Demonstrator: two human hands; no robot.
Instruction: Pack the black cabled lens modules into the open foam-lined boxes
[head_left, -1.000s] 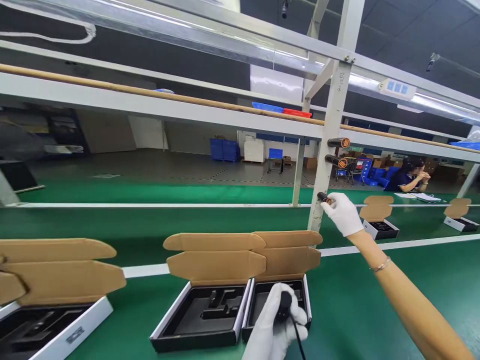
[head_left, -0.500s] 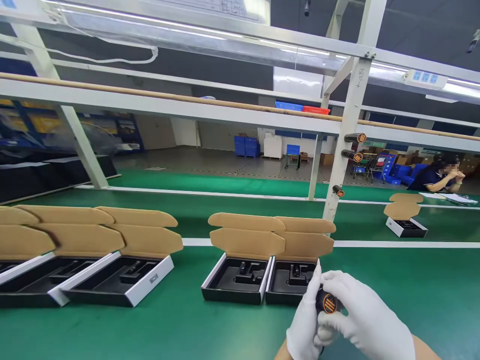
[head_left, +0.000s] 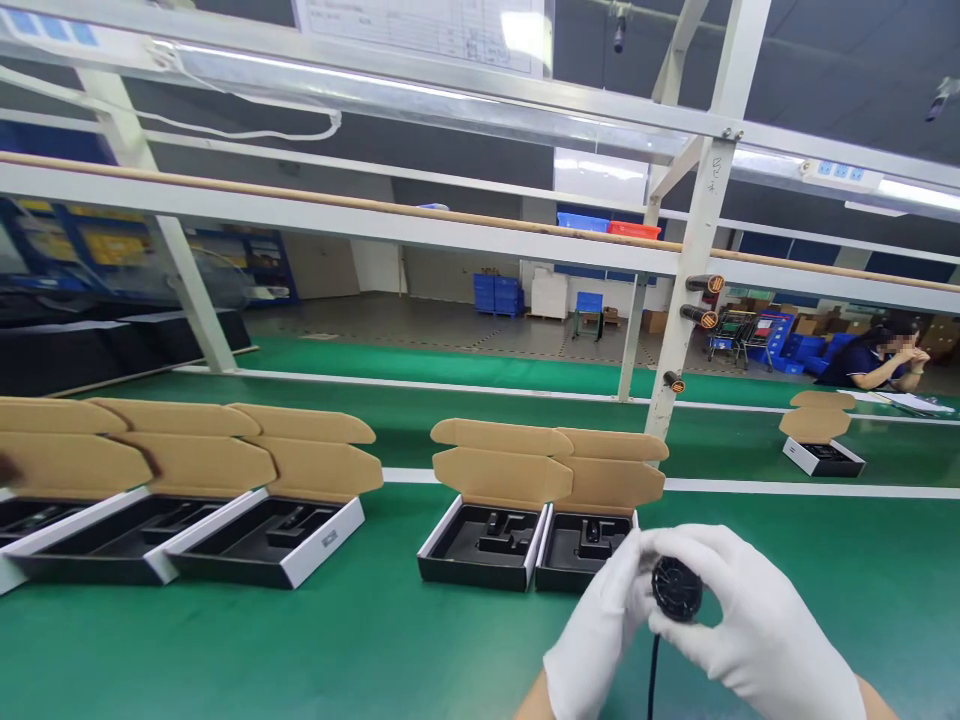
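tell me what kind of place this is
Most likely a factory packing line: a long green workbench, open boxes with black foam inserts, and blue crates stacked on the floor beyond.

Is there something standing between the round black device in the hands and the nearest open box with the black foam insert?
Nothing visible stands between them. Only the left hand, gripping the device with the right hand, sits on that side, overlapping the corner of the box in view.
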